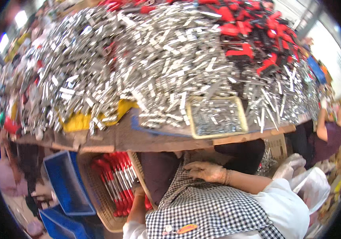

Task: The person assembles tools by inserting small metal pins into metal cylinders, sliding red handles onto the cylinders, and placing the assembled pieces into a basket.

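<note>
My left hand (138,189) reaches down at the right inner side of a tan plastic basket (86,175). In the basket lies a row of red-handled tools (116,181) with silver metal middles; their exact kind is too small to tell. The fingers of that hand are blurred and partly hidden, so whether they grip a tool does not show. My right hand (207,172), in a pale glove, rests over my black-and-white checked apron (214,203) with its fingers stretched to the left and nothing visible in them.
A brown-edged table (146,141) bears heaps of silver metal parts (170,59), red-and-black handles (242,30) and a cream tray (190,119) of small metal pieces. Blue crates (69,183) stand left of the basket. A plastic bag (311,187) and a co-worker (329,133) are at right.
</note>
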Motion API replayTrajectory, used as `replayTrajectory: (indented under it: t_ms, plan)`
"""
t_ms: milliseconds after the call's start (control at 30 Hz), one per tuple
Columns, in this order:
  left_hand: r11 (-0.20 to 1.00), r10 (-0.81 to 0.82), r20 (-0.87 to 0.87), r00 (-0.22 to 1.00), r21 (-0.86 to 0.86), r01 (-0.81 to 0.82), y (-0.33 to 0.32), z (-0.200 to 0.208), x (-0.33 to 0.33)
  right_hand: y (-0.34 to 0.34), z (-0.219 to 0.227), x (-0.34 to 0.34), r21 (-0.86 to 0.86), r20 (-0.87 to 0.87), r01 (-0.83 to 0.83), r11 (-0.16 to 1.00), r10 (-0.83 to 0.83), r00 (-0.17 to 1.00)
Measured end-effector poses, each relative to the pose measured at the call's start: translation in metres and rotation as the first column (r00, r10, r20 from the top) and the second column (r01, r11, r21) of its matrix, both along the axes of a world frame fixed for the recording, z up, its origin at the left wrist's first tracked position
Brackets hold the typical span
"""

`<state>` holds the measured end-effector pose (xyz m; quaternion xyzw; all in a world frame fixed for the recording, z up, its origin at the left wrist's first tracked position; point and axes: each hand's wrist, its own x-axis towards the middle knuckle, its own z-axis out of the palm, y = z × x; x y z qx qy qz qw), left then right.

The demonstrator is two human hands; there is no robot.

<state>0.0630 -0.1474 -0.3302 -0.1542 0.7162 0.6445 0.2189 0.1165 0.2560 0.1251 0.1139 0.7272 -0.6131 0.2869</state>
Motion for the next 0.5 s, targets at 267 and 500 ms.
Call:
replayTrajectory:
  t_ms: [267, 500]
  plan:
    - [0.928, -0.105, -0.811, 0.576, -0.288, -0.236, 0.158, 0.414, -0.071, 0.032, 0.058, 0.017, 0.102, -0.414, 0.211, 0.972, -0.152, 0.897]
    - [0.781, -0.624, -0.729, 0.281, -0.570, 0.255, 0.312, 0.559, -0.086, 0.047, 0.059, 0.029, 0.124, -0.554, 0.173, 0.977, -0.076, 0.829]
